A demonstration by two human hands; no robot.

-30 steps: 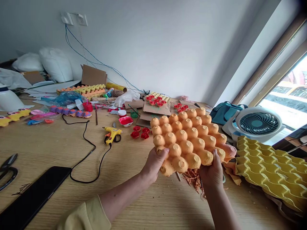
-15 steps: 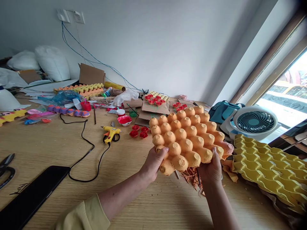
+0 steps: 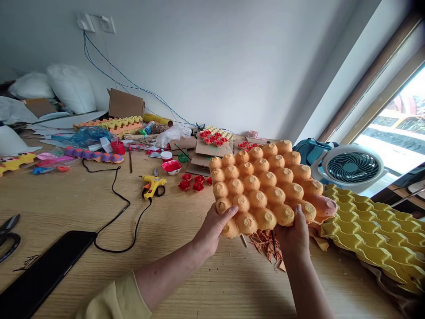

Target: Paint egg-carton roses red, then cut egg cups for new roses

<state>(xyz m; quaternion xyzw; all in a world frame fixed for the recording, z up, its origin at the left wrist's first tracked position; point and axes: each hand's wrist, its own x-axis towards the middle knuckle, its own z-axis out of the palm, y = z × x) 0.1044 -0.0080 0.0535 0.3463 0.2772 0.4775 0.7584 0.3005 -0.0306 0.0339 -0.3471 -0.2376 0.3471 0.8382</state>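
An orange egg tray (image 3: 259,190) is held up over the table, its rounded bumps facing me and a pinkish patch at its right corner. My left hand (image 3: 214,228) grips the lower left corner, thumb on top. Along the near edge, farther right, my right hand (image 3: 295,232) holds the same tray with its thumb up against a bump. The other fingers of both hands are mostly hidden beneath it. Torn orange scraps (image 3: 265,244) lie on the table below the tray.
Yellow egg trays (image 3: 375,235) lie at the right, near a white fan (image 3: 353,166). Left of the orange tray are red flowers (image 3: 192,181), a yellow glue gun (image 3: 152,185) with a black cord, and a red paint dish (image 3: 171,166). A black phone-like slab (image 3: 49,272) and scissors (image 3: 9,235) lie far left.
The orange tray has tilted and its right side has shifted rightward, covering more of the teal bag. Both hands keep their hold with little movement.
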